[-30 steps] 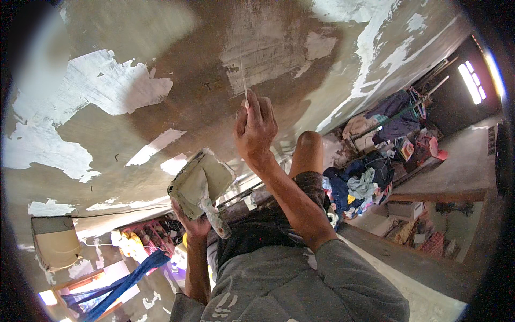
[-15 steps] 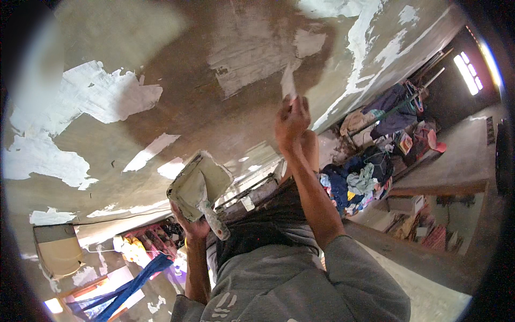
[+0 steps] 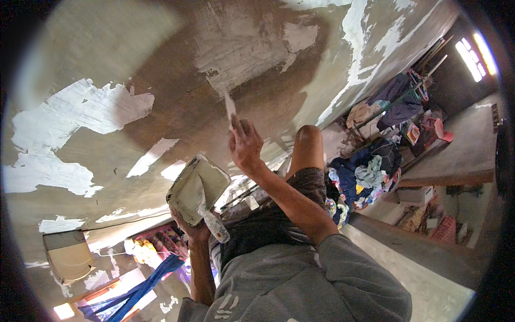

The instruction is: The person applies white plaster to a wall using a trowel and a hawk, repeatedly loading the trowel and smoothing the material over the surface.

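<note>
My right hand (image 3: 245,146) is closed round a putty knife (image 3: 230,106), whose blade meets the wall at the lower left corner of a thin greyish putty patch (image 3: 236,53). Below and left of it, my left hand (image 3: 194,228) grips a squarish pale tray (image 3: 178,185) from underneath. A second putty knife (image 3: 201,196) rests in this tray, its spattered handle (image 3: 216,228) sticking out over the near rim. Pale smears coat the tray's inside. Around both hands the brown wall (image 3: 177,96) bears several white patches, and a dark shadow falls across it.
Heaped clothes (image 3: 370,174) lie to the right, beside hanging garments (image 3: 397,99) on a rail. Further right is a shelf (image 3: 429,201) with objects on it. At lower left are a cardboard-coloured box (image 3: 70,260) and a blue cloth (image 3: 134,290). My bare knee (image 3: 309,142) is raised near the wall.
My right hand has moved left and down with the putty knife, and the greyish patch now reaches further down to the left. The left hand still holds the tray in nearly the same place.
</note>
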`<move>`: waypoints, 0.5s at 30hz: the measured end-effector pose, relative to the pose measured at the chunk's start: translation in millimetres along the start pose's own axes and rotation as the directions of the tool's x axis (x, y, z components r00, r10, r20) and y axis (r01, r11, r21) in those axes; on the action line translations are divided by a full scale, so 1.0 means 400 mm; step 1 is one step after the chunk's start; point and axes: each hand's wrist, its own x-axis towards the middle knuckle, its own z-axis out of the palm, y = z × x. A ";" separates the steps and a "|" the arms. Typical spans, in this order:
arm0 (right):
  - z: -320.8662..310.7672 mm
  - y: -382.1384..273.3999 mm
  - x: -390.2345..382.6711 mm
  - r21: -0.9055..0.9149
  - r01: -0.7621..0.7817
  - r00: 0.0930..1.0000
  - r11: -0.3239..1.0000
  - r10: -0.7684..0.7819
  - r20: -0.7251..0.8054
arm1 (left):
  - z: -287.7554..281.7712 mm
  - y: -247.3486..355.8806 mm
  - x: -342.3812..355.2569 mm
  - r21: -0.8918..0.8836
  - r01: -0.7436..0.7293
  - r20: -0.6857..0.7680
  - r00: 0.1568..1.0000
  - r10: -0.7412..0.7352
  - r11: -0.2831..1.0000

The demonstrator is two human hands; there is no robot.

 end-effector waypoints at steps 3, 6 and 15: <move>0.002 -0.010 -0.029 0.116 0.047 0.996 0.992 -0.056 0.072 | -0.008 0.008 0.001 -0.024 0.008 0.039 0.999 -0.007 1.000; -0.029 0.011 -0.052 0.251 -0.123 0.986 0.960 0.090 0.140 | -0.006 0.028 0.002 -0.372 0.175 0.051 0.984 -0.169 0.911; -0.266 0.068 -0.019 0.554 -0.635 0.766 0.538 0.529 0.365 | 0.119 0.011 0.014 -0.596 0.381 0.268 0.924 -0.273 0.707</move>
